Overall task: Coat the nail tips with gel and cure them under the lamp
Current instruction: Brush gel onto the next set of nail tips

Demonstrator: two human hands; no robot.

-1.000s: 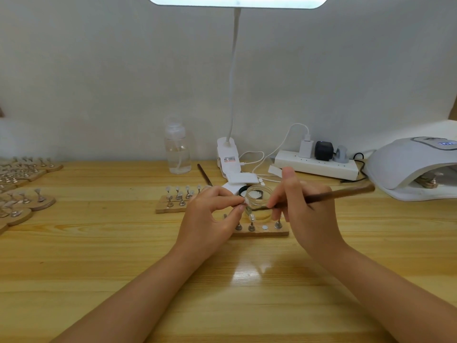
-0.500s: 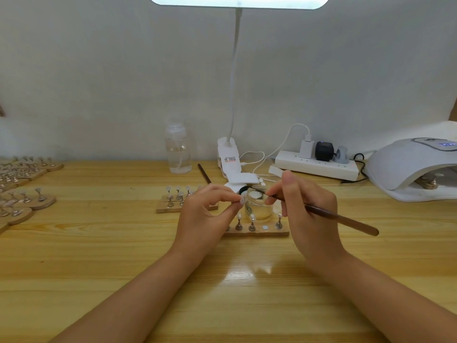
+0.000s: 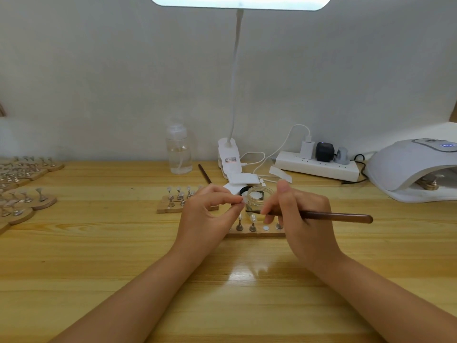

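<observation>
Brush tip at a pinched nail tip, over the gel jar.

The left hand pinches a pale nail tip between thumb and forefinger, its other fingers curled under. The right hand has its fingers curled round a brown brush, whose handle points to 3 o'clock and whose dark tip sits just below the nail tip, at its 5 o'clock. Right behind both, at 12 o'clock, stands the clear gel jar. At 6 o'clock of the jar lies a wooden holder strip with more tips upright on metal pegs. A second strip lies at 9 o'clock. The white curing lamp sits far out at 2 o'clock on the wooden table, the power strip between it and the desk lamp's clip base.
</observation>
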